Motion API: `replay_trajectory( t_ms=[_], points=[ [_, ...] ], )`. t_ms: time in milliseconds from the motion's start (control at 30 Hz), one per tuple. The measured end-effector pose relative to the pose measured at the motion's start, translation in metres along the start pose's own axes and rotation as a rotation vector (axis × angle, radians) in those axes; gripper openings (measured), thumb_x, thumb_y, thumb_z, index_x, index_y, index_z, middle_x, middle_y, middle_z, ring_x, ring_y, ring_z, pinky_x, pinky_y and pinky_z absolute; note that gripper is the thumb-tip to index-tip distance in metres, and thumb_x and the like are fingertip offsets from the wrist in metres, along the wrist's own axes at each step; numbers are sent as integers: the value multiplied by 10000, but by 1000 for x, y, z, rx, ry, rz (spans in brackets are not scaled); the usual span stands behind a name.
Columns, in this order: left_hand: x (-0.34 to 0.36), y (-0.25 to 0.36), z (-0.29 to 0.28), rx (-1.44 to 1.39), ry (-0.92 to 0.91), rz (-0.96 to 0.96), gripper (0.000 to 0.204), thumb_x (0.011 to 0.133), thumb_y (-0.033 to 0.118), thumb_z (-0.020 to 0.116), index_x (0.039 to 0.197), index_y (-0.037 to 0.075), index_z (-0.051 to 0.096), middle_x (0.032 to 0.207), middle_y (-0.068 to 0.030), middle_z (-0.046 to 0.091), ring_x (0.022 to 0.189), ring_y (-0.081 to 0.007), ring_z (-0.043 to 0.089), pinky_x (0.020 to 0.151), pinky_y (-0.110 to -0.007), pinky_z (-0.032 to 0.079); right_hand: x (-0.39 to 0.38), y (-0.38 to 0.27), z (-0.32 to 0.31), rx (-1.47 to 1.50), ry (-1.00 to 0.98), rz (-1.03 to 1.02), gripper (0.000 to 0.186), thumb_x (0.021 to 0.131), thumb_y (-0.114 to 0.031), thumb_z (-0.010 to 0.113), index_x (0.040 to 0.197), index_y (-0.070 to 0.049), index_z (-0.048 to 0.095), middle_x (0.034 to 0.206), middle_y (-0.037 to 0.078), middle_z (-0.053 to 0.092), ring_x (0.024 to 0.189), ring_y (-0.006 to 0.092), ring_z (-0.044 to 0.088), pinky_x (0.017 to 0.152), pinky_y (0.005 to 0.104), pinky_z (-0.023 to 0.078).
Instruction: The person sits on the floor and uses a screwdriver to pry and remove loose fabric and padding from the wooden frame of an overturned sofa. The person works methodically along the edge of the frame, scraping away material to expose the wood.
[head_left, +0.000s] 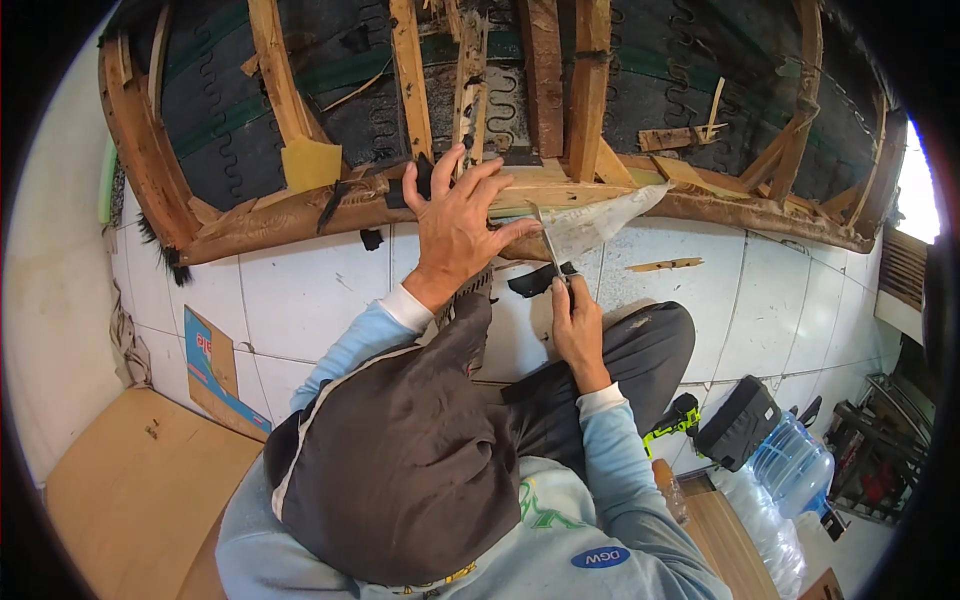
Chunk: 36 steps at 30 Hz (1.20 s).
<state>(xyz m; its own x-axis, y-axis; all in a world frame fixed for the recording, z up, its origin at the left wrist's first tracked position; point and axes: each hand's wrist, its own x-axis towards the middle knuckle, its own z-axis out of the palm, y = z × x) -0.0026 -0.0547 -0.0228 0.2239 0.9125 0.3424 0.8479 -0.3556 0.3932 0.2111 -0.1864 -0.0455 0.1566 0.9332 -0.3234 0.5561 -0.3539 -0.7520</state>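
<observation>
A wooden sofa frame (pixel 330 215) with zigzag springs and dark fabric inside lies before me. My left hand (pixel 455 225) rests with fingers spread on its front rail, beside a black scrap of material (pixel 424 176). The thumb reaches right, toward a slim metal tool (pixel 548 243). My right hand (pixel 577 325) is closed round the lower end of that tool, whose shaft points up at the rail; its exact kind is unclear. Just right of the tool, a whitish translucent sheet (pixel 600 220) hangs from the rail.
On the white tiled floor lie a wood splinter (pixel 665 264) and black scraps (pixel 540 280). A cardboard sheet (pixel 150 500) is at the lower left. To the right are a green-and-black power tool (pixel 672 425), a black case (pixel 738 422) and a clear blue water jug (pixel 795 465).
</observation>
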Motion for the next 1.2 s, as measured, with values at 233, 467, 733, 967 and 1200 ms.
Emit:
replay_trajectory(
  t_ms=[233,467,733,967,1200],
  points=[
    [0,1,-2,4,11,-10,657,858,737,806,1159,154,842,1415,15,727,1526,-301,451,1260,-665,88,6,6,5,84,9,-74,363,1144,-385,593,1083,-29,627,874,300,716,825,568,688,686,589,509],
    [75,21,-14,-485,3,-125,454,1010,445,791,1274,75,790,1466,-109,701,1387,-422,604,1184,-538,422,7,12,8,99,-22,-5,415,1151,-417,582,1061,-14,615,870,308,690,853,565,670,707,561,502],
    [169,14,39,-345,-225,-363,967,990,246,772,1684,-138,218,1464,-415,583,1314,-547,634,1129,-535,532,7,9,7,158,-32,-38,406,1168,-365,565,988,-5,617,752,101,574,730,182,530,675,394,462],
    [182,12,47,-413,-323,-476,1076,931,252,836,1677,-154,177,1430,-436,624,1340,-531,647,1134,-527,540,9,23,12,172,-55,-6,428,1148,-397,602,1042,16,635,835,201,681,757,320,634,740,455,521],
    [186,8,44,-441,-320,-431,965,943,295,822,1600,-165,284,1243,-411,720,1202,-554,708,1058,-560,573,9,26,8,198,-65,-27,441,1156,-400,592,1027,20,625,812,170,652,770,247,607,721,443,502]
  ],
)
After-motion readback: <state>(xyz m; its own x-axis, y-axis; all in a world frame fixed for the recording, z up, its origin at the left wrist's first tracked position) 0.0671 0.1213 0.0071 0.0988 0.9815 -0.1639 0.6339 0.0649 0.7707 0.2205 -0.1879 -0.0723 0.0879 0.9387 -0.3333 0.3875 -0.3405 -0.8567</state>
